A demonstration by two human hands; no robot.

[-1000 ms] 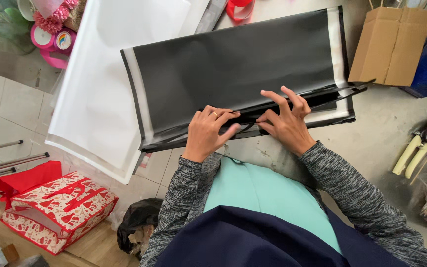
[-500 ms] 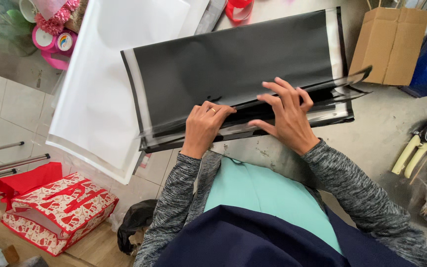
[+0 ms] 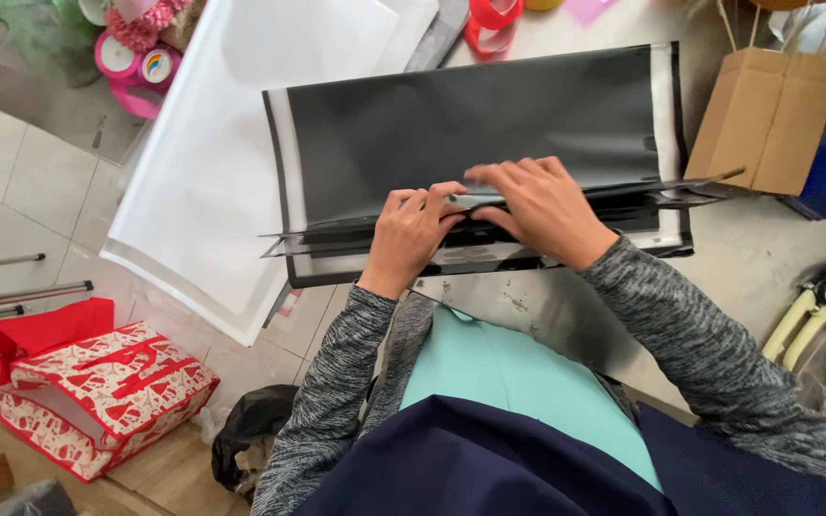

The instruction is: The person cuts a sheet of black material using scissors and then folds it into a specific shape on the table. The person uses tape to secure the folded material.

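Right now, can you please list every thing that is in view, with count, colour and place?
black sheet: one, black with pale border, table centre, near edge pleated
white sheets: a stack, white, left, overhanging the table edge
cardboard box: one, brown, right
tape rolls: two, pink, top left
red tape roll: one, top centre
gift bag: one, red and white, floor, lower left
black bag: one, floor
left hand: pinching the pleats
right hand: pressing the pleats
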